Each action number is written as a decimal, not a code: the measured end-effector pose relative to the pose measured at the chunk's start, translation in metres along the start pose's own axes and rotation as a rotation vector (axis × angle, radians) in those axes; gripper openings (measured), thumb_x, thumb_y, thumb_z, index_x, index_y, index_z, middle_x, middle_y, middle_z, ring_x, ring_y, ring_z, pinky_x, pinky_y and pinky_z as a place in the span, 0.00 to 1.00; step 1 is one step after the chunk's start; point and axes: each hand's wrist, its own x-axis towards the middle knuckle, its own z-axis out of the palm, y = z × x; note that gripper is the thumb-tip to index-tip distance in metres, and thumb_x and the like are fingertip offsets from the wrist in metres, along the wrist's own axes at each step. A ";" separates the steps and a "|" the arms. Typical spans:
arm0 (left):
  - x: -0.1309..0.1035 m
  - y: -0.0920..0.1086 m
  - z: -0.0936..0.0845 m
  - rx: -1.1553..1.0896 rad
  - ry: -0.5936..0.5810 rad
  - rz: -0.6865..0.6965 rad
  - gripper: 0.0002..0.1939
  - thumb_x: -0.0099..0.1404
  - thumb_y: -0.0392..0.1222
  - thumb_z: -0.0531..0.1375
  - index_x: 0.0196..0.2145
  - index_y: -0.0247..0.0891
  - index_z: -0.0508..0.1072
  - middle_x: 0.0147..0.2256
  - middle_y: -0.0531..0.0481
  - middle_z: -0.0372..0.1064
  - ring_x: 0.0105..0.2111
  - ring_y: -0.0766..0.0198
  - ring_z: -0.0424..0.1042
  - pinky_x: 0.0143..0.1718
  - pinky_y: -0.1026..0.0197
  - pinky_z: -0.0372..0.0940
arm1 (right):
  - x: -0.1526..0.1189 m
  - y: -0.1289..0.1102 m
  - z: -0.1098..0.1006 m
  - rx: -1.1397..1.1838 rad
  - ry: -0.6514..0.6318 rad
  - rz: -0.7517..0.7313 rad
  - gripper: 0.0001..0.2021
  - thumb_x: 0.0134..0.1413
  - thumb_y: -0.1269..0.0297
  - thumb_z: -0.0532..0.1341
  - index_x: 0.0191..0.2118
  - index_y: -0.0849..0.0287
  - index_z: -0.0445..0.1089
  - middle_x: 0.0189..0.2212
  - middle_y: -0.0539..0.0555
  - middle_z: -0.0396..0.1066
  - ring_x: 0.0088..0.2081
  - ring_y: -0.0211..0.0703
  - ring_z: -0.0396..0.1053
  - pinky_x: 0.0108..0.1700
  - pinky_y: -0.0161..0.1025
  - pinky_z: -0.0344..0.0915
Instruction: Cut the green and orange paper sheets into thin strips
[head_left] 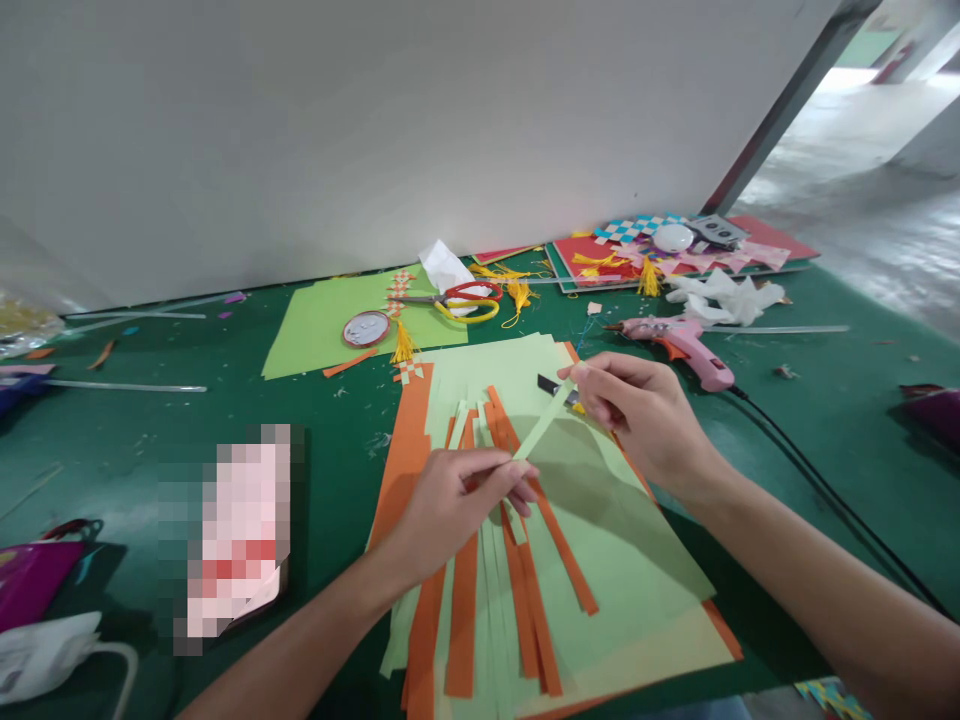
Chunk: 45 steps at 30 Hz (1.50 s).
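Between my two hands a narrow pale green paper strip is stretched at a slant. My left hand pinches its lower end, and my right hand pinches the upper end. Beneath them lies a stack of pale green paper sheets, with orange sheets showing at its edges. Several loose orange paper strips and pale green strips are spread on the stack, partly covered by my left hand. A utility knife with a dark tip rests on the paper, partly hidden by my right hand.
Scissors and a round tin lie on a brighter green sheet at the back. To the right are a pink glue gun with its cord and crumpled tissue. A blurred-out phone-like object lies left on the green table.
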 end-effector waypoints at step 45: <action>0.009 -0.012 -0.029 0.909 -0.174 0.626 0.12 0.71 0.41 0.53 0.35 0.36 0.74 0.33 0.45 0.75 0.34 0.60 0.73 0.38 0.60 0.65 | 0.001 -0.002 0.001 0.238 -0.051 0.121 0.12 0.55 0.61 0.64 0.23 0.58 0.69 0.15 0.45 0.55 0.18 0.31 0.50 0.22 0.36 0.46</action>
